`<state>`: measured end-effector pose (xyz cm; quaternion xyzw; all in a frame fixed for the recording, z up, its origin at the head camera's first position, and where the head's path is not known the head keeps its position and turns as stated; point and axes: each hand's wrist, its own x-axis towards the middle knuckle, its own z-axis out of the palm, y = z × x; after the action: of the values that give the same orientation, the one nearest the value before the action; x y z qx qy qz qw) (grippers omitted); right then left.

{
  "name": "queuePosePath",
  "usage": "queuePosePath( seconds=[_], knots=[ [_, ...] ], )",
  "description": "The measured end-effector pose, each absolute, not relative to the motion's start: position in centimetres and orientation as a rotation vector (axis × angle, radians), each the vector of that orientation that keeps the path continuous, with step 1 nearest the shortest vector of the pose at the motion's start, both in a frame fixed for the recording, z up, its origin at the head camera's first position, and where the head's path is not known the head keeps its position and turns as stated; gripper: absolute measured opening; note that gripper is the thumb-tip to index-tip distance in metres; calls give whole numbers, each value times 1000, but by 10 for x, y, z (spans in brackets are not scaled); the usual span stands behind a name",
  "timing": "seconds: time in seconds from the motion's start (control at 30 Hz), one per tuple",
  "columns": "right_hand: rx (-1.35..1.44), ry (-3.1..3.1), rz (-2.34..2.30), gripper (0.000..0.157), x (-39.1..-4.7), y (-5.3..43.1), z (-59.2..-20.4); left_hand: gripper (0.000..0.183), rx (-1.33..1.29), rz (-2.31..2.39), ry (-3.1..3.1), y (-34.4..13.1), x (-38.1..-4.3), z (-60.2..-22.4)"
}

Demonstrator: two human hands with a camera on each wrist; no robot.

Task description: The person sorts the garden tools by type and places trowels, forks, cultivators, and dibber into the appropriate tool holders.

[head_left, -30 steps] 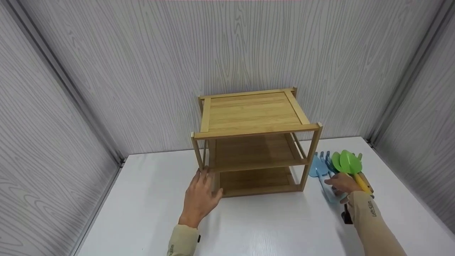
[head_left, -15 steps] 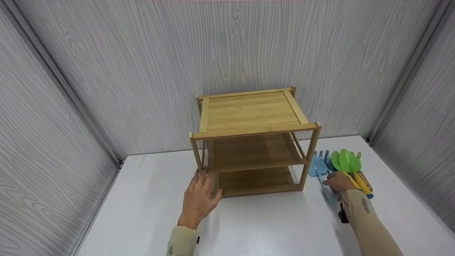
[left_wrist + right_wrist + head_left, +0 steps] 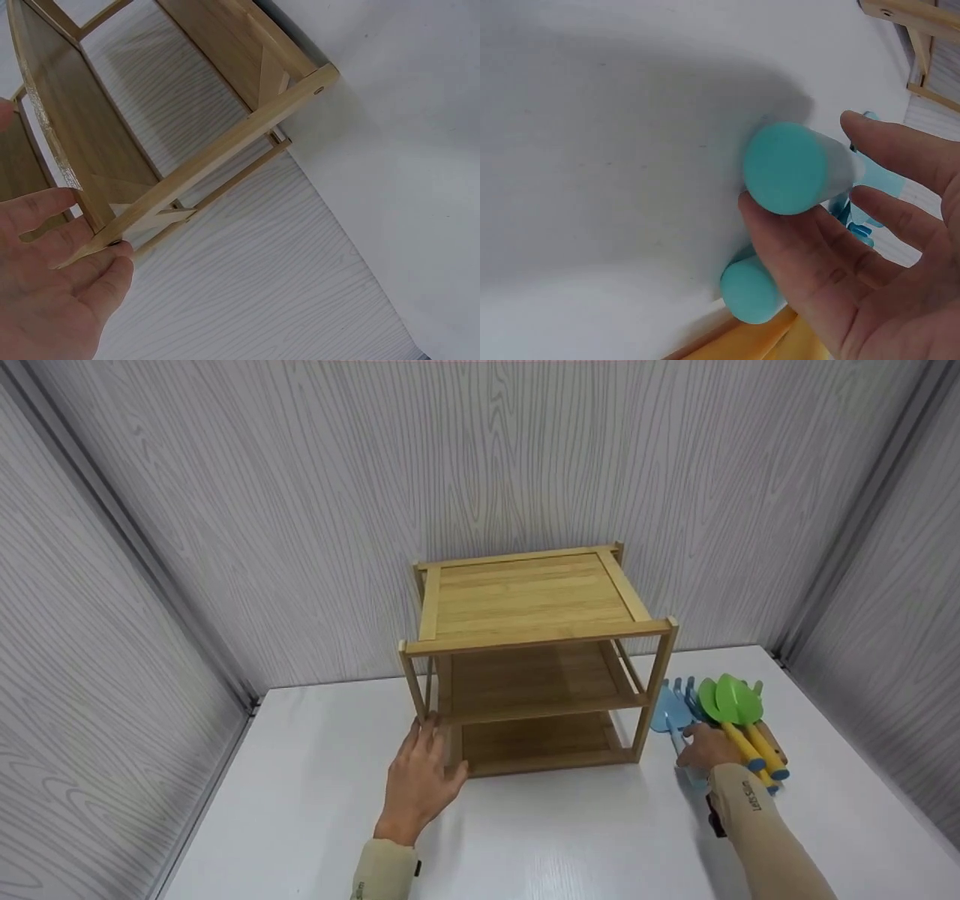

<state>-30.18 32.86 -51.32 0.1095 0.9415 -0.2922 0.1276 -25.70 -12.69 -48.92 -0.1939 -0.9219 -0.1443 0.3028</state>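
My left hand [image 3: 421, 791] touches the front left post of a wooden rack [image 3: 536, 600] with its fingers, thumb spread apart. In the left wrist view the fingers [image 3: 105, 274] lie against the post beside a shelf edge. My right hand [image 3: 709, 748] is at a light blue trowel [image 3: 670, 711] lying right of the rack. Seen from the right wrist, its pale handle with a turquoise end [image 3: 786, 169] runs between thumb and fingers, which curl round it. Beside it lie a blue hand fork [image 3: 693, 701] and a second turquoise handle end [image 3: 751, 291].
Two green trowels [image 3: 739, 701] with yellow handles overlap to the right of the blue tools. A brown handle [image 3: 772, 741] shows beneath them. The white table [image 3: 322, 750] meets grey wood-grain walls [image 3: 337, 510] at the back and sides.
My right hand has moved a little left onto the light blue trowel's handle, uncovering the yellow handles. My left hand stays at the rack post. The tools look unmoved.
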Motion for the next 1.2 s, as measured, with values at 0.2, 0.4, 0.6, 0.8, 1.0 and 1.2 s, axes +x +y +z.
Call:
queuePosePath(
  seconds=[0.2, 0.4, 0.6, 0.8, 1.0, 1.2],
  knots=[
    [331, 2708, -868, 58, -306, 328, -517, 63, -510, -387, -2452, -127, -257, -489],
    [327, 2672, -903, 57, -306, 330, -511, 64, -508, -378, -2466, -128, -256, -487],
    [233, 2735, -838, 52, -306, 333, -507, 62, -517, -370, -2457, -128, -256, -487],
    [232, 2771, -823, 45, -305, 334, -513, 62, -513, -369, -2458, -127, -256, -488],
    [243, 2761, -885, 48, -302, 336, -516, 62, -507, -374, -2477, -127, -255, -488],
    [275, 2755, -946, 50, -297, 336, -513, 64, -515, -363, -2474, -127, -256, -486]
  ],
)
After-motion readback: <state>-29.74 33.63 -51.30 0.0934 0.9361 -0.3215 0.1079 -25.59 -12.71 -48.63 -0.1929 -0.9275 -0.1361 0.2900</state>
